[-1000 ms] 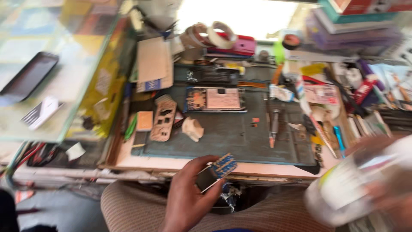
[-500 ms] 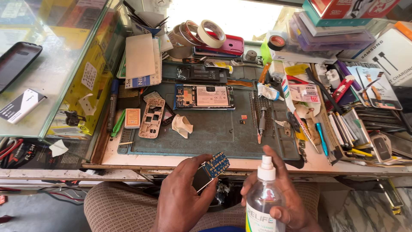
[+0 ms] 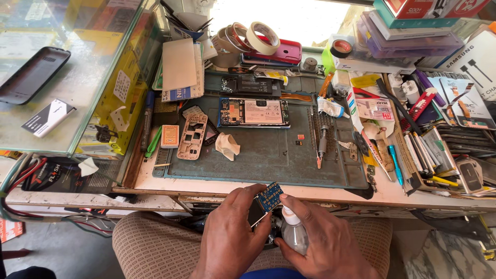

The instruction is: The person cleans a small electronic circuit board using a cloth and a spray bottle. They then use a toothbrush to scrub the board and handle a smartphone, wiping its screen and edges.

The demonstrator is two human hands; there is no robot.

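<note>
Head view only: left hand (image 3: 230,237) pinches a small phone circuit board (image 3: 264,201) with a blue keypad face and a dark screen, fingers closed on its lower edges, held over the lap just below the near edge of the workbench (image 3: 155,186). Right hand (image 3: 328,248) is wrapped around a clear spray bottle (image 3: 293,230), forefinger over the white nozzle, which sits just beside the board and seems aimed at it.

The board looks light, thin and stiff, and fragile at its screen and solder side; I judge it best gripped by its bare edges, as now, keeping fingertips off the keypad contacts. The bottle is smooth plastic, likely slippery if wet, and takes a full-palm hold around its body.

On the workbench, a grey-green repair mat (image 3: 268,155) carries an opened phone (image 3: 254,112) near its far edge, a beige phone frame (image 3: 192,136) towards its left edge, a crumpled scrap (image 3: 227,146) between them, and a screwdriver (image 3: 321,144) at the right. Tape rolls (image 3: 248,39) stand at the far edge.

Half a second earlier the bottle stood upright, well apart from the board and to its right; now it has come in and tilted close against the board, while the left hand has kept much the same hold.
</note>
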